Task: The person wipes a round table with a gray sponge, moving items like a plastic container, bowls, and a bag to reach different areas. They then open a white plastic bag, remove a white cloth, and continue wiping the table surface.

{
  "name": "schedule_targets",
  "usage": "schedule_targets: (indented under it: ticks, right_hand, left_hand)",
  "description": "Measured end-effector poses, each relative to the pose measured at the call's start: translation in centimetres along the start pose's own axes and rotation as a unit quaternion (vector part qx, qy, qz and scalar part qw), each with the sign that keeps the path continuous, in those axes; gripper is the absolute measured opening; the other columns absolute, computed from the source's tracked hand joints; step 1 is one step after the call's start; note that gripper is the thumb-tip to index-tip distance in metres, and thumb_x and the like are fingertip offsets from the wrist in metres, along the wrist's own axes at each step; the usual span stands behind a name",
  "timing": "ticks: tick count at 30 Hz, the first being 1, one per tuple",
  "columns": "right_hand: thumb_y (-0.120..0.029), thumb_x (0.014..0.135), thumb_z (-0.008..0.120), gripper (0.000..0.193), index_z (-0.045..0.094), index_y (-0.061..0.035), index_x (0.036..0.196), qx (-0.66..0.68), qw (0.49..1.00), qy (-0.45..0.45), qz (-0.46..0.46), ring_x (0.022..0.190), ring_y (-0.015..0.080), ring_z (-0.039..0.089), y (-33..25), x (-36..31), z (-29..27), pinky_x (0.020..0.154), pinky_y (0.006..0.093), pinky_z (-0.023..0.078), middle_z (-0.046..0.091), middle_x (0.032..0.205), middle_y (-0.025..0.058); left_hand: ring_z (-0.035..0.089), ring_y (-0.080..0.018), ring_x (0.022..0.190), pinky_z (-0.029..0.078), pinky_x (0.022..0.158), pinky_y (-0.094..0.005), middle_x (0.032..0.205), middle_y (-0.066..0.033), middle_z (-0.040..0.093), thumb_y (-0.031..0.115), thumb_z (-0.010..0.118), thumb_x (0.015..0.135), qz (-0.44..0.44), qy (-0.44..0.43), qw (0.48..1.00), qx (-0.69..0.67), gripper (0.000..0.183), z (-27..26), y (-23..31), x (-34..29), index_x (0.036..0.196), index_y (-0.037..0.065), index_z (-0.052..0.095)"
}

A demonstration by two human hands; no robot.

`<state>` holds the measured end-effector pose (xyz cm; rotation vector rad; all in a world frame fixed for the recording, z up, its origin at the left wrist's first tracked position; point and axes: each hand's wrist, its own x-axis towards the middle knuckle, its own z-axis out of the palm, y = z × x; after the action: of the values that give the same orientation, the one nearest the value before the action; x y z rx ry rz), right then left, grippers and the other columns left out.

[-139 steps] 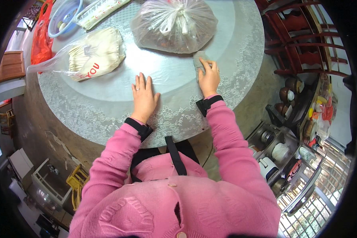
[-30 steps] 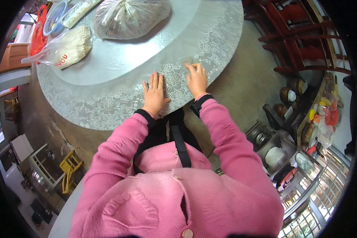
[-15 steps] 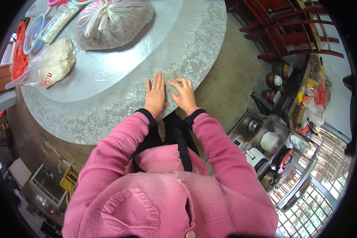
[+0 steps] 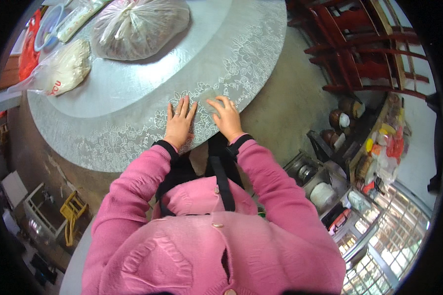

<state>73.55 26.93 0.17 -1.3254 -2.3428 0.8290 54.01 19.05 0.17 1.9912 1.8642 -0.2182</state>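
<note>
- Table, round, its grey covering patterned with white lacy flowers, spreads before a person in a pink knitted cardigan.
- The person's left hand lies palm down at the near edge, flat, its fingers stretched and slightly spread.
- The right hand, just beside it, rests with bent fingers on a thin grey-green cloth; whether it pinches the fabric cannot be told.
- The cloth lies on the flowered border, partly hidden under the right fingertips, near the left ones.
- Farther in, well apart from both hands, sits a large knotted clear plastic bag with dark contents.
- Left of that lies a smaller clear plastic bag with red lettering, holding something cream-coloured.
- Near the far left edge are a round pale-blue plastic basin and a bright red plastic bag.
- Dark red wooden chairs stand to the right.
</note>
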Motion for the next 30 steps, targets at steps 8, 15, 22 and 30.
schedule_targets:
  ticks: [8,15,22,30]
  right_hand:
    - [-0.003,0.080,0.072,0.052,0.067,-0.0231,0.128,-0.015,0.999,0.014,-0.032,0.111,0.0344,0.058,7.1,4.1,-4.8,0.096,0.0424,0.051,0.057,0.128,0.0071]
    - [-0.004,0.081,0.070,0.052,0.067,-0.0241,0.129,-0.018,0.999,0.036,-0.031,0.112,0.0356,0.057,13.0,8.2,-8.3,0.098,0.0425,0.050,0.057,0.130,0.0064]
    - [-0.005,0.080,0.072,0.050,0.067,-0.0208,0.127,-0.046,0.996,0.078,-0.021,0.114,0.0352,0.058,16.8,12.8,-10.3,0.100,0.0431,0.049,0.058,0.125,0.0085]
    - [-0.007,0.079,0.073,0.051,0.067,-0.0195,0.127,-0.070,0.980,0.178,0.057,0.114,0.0342,0.058,16.7,15.3,-8.9,0.098,0.0436,0.048,0.057,0.122,0.0091]
  left_hand:
    - [0.020,-0.0275,0.155,0.019,0.124,-0.0589,0.169,-0.0114,0.017,0.033,0.098,0.048,-0.044,-0.027,0.998,0.033,0.139,-0.6,1.4,0.4,0.162,0.029,0.018]
    - [0.022,-0.0273,0.155,0.019,0.124,-0.0579,0.168,-0.0109,0.019,0.031,0.098,0.047,-0.074,-0.029,0.996,0.048,0.139,-0.7,2.3,0.6,0.162,0.029,0.020]
    - [0.022,-0.0288,0.155,0.021,0.124,-0.0561,0.168,-0.0122,0.021,0.029,0.098,0.048,-0.075,0.009,0.994,0.080,0.134,1.1,2.2,0.9,0.160,0.026,0.025]
    - [0.041,-0.0337,0.142,0.025,0.122,-0.0574,0.150,-0.0151,0.044,0.029,0.094,0.059,-0.092,0.001,0.996,0.003,0.099,-1.0,2.6,2.4,0.144,0.017,0.047]
